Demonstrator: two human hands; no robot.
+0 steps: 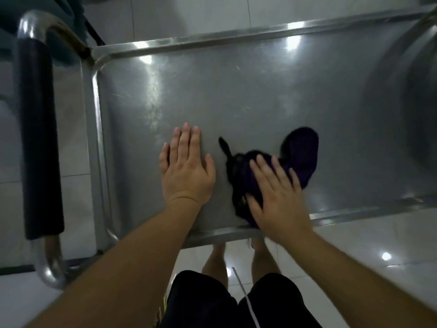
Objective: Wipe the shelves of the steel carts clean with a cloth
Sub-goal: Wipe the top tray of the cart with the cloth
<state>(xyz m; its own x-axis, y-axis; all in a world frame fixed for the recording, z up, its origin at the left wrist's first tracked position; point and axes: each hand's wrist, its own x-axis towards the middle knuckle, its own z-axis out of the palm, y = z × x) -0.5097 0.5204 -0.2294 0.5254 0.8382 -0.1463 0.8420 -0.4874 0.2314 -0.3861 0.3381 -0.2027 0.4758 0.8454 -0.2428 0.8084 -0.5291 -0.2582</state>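
Observation:
The steel cart's top shelf (236,91) fills the middle of the head view, grey and scuffed, with a raised rim all round. A dark purple and black cloth (300,155) lies crumpled on the shelf near its front edge. My right hand (276,192) presses flat on the cloth with straight, spread fingers. My left hand (186,169) rests flat on the bare shelf just left of the cloth, fingers straight and together.
The cart's push handle (37,138), a steel tube with a black grip, runs along the left side. A large steel basin (406,102) sits at the shelf's right end. White floor tiles surround the cart, and my legs stand by its front rim.

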